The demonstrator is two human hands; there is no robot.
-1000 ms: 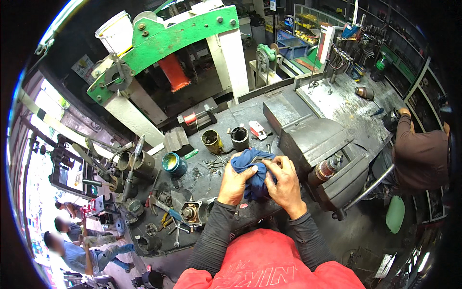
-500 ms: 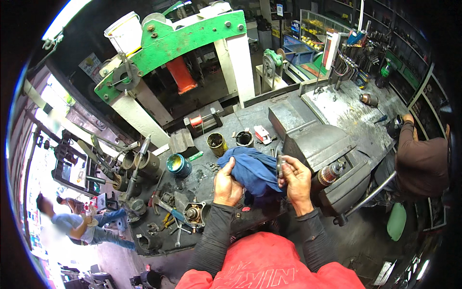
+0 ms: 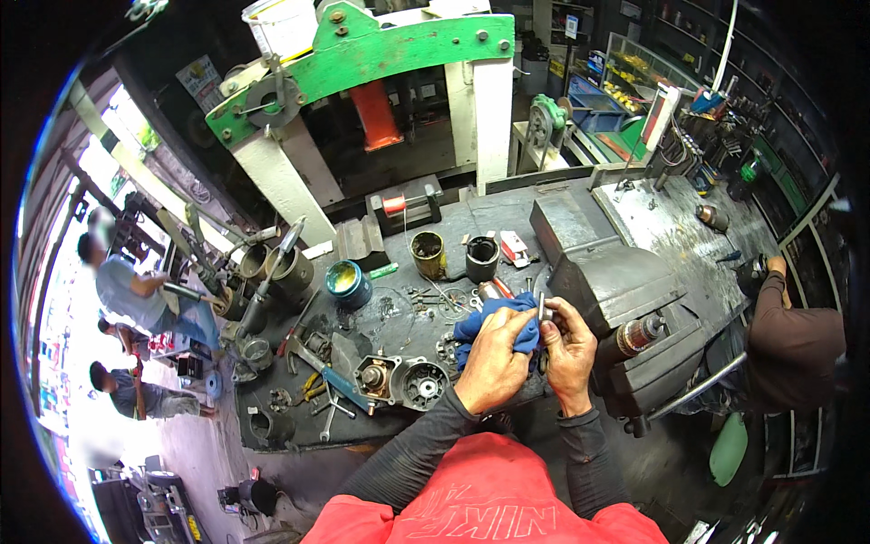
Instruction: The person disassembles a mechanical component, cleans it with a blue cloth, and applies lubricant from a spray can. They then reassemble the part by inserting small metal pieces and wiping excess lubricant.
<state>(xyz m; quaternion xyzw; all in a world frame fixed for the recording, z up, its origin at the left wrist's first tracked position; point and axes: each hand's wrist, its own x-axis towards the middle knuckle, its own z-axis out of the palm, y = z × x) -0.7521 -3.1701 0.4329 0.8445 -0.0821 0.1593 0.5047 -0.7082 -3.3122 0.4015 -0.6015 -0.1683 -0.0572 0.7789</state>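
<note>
Left hand [image 3: 494, 363]: fingers curled closed round the blue rag [image 3: 469, 328], their tips right by the part. Right hand [image 3: 569, 349]: closed in a pinch on the metal part [image 3: 543, 306], thumb against fingers, part near edge-on to camera. Can't tell its full shape, or whether the rag touches it. Rag and part sit between the hands, close to the front of the surface [image 3: 480, 213], left of the vise [image 3: 603, 286].

Risks, my read:
- Drop: pinch looks small. If part or fingers are oily, a hard rub could spin it out, maybe onto the floor, the front edge being so close.
- Snag: loose rag folds hang over the clutter. A sweep left could drag small bits [image 3: 435, 297] along or tip the yellow can [image 3: 428, 256].
- Dirt: the housing [image 3: 424, 385] lies open-faced by the left wrist. Grit or lint shaken off the rag could land inside.
- Knock: the bottle [image 3: 639, 334] stands by the right hand. A wide elbow or wrist swing could topple it.
</note>
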